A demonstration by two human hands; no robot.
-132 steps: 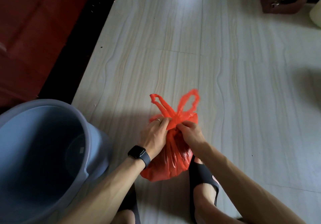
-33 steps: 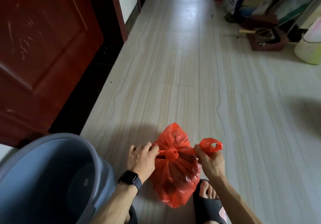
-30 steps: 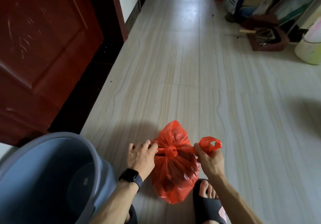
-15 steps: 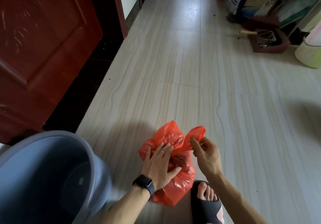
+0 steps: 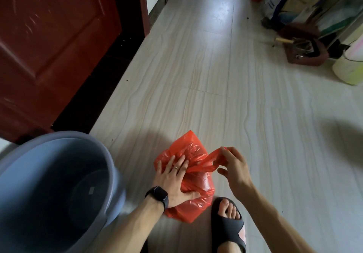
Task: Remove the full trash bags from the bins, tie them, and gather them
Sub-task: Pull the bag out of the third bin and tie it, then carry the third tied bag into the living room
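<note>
A full red plastic trash bag (image 5: 198, 190) sits on the pale tiled floor right in front of my feet. My left hand (image 5: 173, 178) lies flat on its left side with fingers spread and straight, the thumb pressing low on the bag. My right hand (image 5: 233, 166) is at the bag's right, its fingers curled round a twisted red handle loop (image 5: 210, 159) drawn out sideways. A blue-grey bin (image 5: 49, 190) with no bag in it stands at the lower left.
My right foot in a black slide sandal (image 5: 228, 225) is just below the bag. A dark red door (image 5: 49, 42) stands at the left. Bags, a brown dustpan (image 5: 302, 50) and a pale container (image 5: 351, 64) crowd the far right wall.
Earlier both hands pulled the handles apart to tighten a knot. Since then my left hand has let go and spread flat on the bag, while my right hand keeps one handle loop.
</note>
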